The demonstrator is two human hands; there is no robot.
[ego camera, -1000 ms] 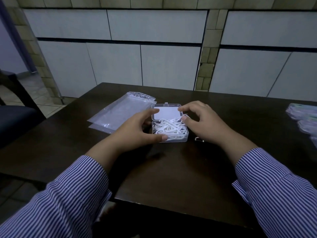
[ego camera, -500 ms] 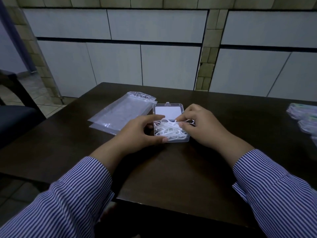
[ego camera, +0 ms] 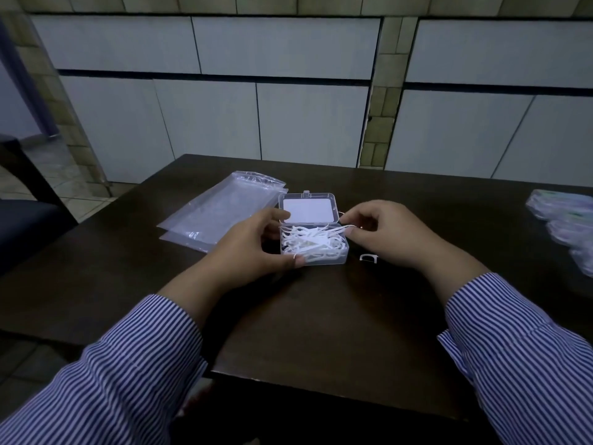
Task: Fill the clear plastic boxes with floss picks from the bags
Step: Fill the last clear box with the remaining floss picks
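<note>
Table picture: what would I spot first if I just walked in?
Probably the clear plastic box in the middle of the dark table, lid open and heaped with white floss picks. The left hand holds its near corner, and the right hand pinches a pick at its right edge. Empty clear bags lie to the left.

Dark brown wooden table (ego camera: 321, 316), pale panelled wall (ego camera: 288, 117) behind it, greenish tile column (ego camera: 373, 130) between panels, dark chair (ego camera: 29, 226) at far left beside table, tiled floor (ego camera: 73, 187) past chair, striped shirt sleeves (ego camera: 529, 364) in foreground
</note>
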